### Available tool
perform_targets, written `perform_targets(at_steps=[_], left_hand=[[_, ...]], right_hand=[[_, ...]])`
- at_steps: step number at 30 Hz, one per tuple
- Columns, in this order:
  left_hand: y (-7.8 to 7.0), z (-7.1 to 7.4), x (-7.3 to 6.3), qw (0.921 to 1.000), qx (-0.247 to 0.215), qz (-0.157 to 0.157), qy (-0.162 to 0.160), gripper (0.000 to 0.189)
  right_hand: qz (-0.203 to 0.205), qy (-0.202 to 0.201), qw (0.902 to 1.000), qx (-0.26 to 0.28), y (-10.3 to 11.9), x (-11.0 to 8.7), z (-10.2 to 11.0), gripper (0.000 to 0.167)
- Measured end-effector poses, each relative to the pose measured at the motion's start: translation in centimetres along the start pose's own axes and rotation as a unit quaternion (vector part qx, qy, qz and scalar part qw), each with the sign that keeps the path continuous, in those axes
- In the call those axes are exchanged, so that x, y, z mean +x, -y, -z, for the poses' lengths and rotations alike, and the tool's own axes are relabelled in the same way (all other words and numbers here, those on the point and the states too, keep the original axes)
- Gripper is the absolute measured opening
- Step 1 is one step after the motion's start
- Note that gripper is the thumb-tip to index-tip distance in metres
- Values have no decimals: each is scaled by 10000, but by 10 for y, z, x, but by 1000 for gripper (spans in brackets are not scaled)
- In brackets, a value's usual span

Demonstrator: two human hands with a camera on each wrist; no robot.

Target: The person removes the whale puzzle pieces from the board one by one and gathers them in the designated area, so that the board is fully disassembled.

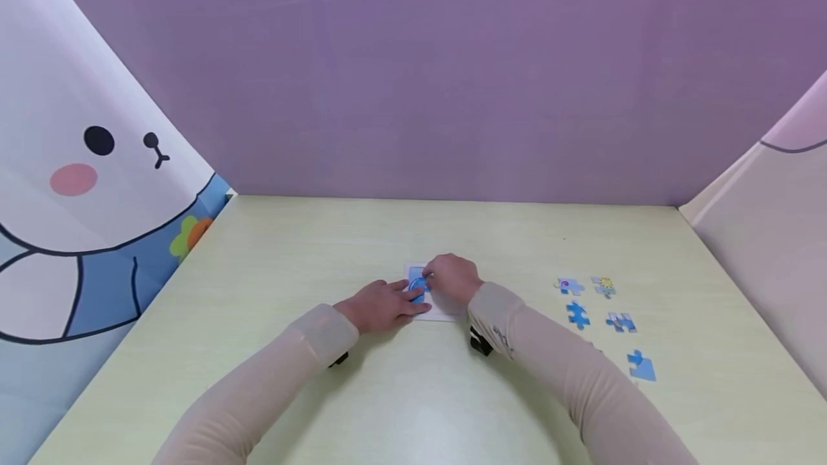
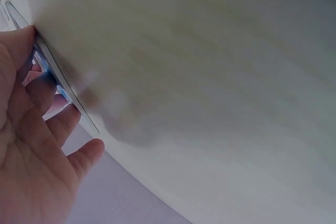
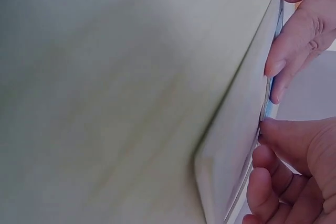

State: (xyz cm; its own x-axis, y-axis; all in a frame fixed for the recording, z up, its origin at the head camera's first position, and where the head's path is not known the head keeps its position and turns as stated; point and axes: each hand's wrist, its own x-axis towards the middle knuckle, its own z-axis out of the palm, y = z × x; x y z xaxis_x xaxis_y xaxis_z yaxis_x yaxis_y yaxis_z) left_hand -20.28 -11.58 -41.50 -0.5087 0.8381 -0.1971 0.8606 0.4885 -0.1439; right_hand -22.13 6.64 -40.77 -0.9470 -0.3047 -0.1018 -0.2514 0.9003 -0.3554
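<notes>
A small puzzle board point(image 1: 443, 312) with a pale frame lies flat on the table, with blue joined pieces point(image 1: 416, 273) on its left part. My left hand point(image 1: 381, 306) rests on it from the left, fingers extended over the pieces. In the left wrist view, the left fingers point(image 2: 65, 124) lie along the board edge. My right hand point(image 1: 454, 278) is over the board's upper right, fingers curled, pinching a puzzle piece mostly hidden by the hand. In the right wrist view, the right thumb point(image 3: 286, 137) is at the pieces' edge, close to the left fingertips.
Several loose puzzle pieces lie on the right of the table, among them a piece with a yellow sun point(image 1: 605, 285), a blue piece point(image 1: 578, 315) and a corner piece point(image 1: 642, 367). A purple partition point(image 1: 452, 92) stands along the table's point(image 1: 310, 250) far edge.
</notes>
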Motion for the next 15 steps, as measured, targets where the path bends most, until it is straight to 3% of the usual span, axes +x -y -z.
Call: perform_targets(at_steps=[15], left_hand=[[-1,3,-1,9998,114,-106,-100,39]], right_hand=[[-349,83,9986,382,-3,8,0,18]])
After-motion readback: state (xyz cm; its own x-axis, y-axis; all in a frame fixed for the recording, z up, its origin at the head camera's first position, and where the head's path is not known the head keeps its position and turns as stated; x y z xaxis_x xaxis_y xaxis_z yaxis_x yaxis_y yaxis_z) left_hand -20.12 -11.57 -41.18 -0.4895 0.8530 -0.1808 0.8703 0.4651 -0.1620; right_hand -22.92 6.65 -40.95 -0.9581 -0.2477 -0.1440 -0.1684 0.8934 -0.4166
